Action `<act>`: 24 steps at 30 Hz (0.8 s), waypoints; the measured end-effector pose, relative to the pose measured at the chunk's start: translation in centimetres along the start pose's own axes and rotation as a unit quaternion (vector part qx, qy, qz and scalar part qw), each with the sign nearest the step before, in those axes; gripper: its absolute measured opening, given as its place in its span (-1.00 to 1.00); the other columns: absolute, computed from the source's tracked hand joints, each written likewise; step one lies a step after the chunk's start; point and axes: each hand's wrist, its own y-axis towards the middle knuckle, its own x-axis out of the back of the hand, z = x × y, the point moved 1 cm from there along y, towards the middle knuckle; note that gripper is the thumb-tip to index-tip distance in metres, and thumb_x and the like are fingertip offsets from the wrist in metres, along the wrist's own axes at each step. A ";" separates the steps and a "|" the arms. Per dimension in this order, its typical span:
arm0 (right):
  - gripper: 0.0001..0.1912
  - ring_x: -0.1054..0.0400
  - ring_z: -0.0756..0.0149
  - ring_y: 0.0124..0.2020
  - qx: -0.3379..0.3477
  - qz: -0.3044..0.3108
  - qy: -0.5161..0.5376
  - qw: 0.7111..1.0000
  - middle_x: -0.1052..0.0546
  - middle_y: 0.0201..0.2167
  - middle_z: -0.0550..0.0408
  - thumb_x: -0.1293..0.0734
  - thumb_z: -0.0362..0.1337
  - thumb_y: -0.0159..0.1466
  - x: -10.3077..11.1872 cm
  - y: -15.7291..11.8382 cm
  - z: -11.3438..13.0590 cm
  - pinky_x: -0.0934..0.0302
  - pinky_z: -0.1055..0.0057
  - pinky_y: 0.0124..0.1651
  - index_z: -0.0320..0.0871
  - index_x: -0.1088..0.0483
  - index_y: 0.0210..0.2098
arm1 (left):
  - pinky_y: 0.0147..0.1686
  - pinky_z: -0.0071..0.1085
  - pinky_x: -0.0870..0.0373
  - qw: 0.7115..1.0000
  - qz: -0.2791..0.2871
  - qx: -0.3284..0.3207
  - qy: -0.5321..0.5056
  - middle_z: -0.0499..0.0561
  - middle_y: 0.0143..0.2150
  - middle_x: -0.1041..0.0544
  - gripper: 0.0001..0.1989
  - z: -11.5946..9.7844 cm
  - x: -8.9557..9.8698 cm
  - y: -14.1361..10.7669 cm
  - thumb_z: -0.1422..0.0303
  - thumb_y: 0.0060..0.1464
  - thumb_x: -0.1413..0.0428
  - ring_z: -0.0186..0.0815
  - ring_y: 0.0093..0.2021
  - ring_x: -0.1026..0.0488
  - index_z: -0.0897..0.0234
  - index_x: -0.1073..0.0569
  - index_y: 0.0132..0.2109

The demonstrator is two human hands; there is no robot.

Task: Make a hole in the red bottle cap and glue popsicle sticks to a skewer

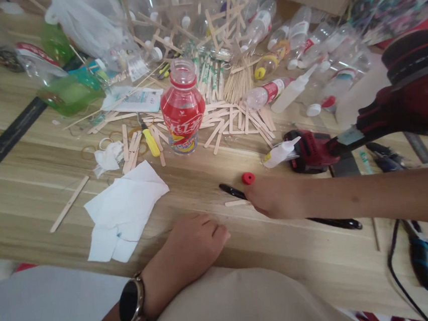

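Observation:
My left hand, with a watch on its wrist, rests on the wooden table near the front edge. Its fingers are curled in and nothing shows in them. Farther right, my right hand is closed low over the table, its fingertips largely hidden. A slim black tool runs beneath it, sticking out on both sides. Against its fingers sits a red bottle cap with a hole in it. One wooden stick lies partly under the hand. Beyond both hands stands an uncapped plastic bottle with a red label.
Loose wooden sticks surround the bottle. White paper and a yellow-handled screwdriver lie left. A glue bottle, a red power tool and blue-handled pliers lie right. Several plastic bottles crowd the back.

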 end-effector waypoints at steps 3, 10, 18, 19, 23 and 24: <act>-0.84 -0.35 0.29 -0.53 0.019 -0.025 -0.056 0.998 -0.56 -0.46 -0.06 -0.36 -0.54 0.06 -0.4 -0.6 0.7 0.13 0.38 -0.56 -0.26 -0.48 -0.35 | -0.52 -0.34 -0.25 1.000 -0.008 -0.003 0.007 -0.06 -0.53 -0.46 -0.78 -0.1 -0.1 -0.1 0.50 0.20 0.00 -0.25 -0.49 -0.42 0.26 -0.33 -0.42; -0.85 -0.32 0.32 -0.61 0.024 -0.174 -0.193 0.965 -0.47 -0.59 0.08 -0.24 -0.55 0.21 -4.5 -1.0 0.6 0.27 0.32 -0.60 -0.25 -0.39 -0.29 | -0.50 -0.33 -0.25 1.000 0.005 0.008 0.020 -0.05 -0.52 -0.47 -0.79 -0.7 0.7 -0.7 0.51 0.21 0.00 -0.24 -0.47 -0.42 0.26 -0.35 -0.41; -0.77 -0.30 0.30 -0.59 0.012 -0.347 -0.252 0.903 -0.43 -0.60 0.09 -0.13 -0.60 0.22 -5.6 -3.1 0.8 0.15 0.34 -0.51 -0.22 -0.32 -0.37 | -0.39 -0.34 -0.31 0.987 -0.010 0.143 0.065 0.03 -0.40 -0.47 -0.81 -0.3 2.0 -0.2 0.48 0.22 0.03 -0.22 -0.35 -0.41 0.30 -0.42 -0.35; -0.77 -0.31 0.30 -0.58 0.014 -0.366 -0.255 0.895 -0.43 -0.59 0.09 -0.13 -0.61 0.22 -5.6 -3.5 1.1 0.12 0.35 -0.49 -0.23 -0.33 -0.35 | -0.37 -0.33 -0.32 0.986 -0.007 0.157 0.062 0.05 -0.37 -0.48 -0.82 -0.4 2.1 0.1 0.46 0.23 0.03 -0.21 -0.33 -0.42 0.31 -0.43 -0.32; -0.76 -0.30 0.31 -0.56 0.009 -0.435 -0.265 0.860 -0.43 -0.59 0.09 -0.13 -0.59 0.25 -5.4 -5.1 2.3 0.04 0.37 -0.45 -0.29 -0.39 -0.28 | -0.26 -0.28 -0.39 0.980 -0.003 0.194 -0.043 0.12 -0.21 -0.53 -0.78 -0.8 2.3 1.2 0.35 0.28 0.06 -0.18 -0.21 -0.46 0.34 -0.45 -0.15; -0.76 -0.30 0.31 -0.55 0.006 -0.444 -0.267 0.855 -0.43 -0.58 0.08 -0.13 -0.58 0.26 -5.4 -5.4 2.4 0.02 0.37 -0.44 -0.30 -0.39 -0.27 | -0.25 -0.30 -0.40 0.976 0.000 0.199 -0.092 0.11 -0.20 -0.54 -0.75 -0.8 2.3 1.4 0.34 0.29 0.08 -0.20 -0.20 -0.47 0.34 -0.46 -0.13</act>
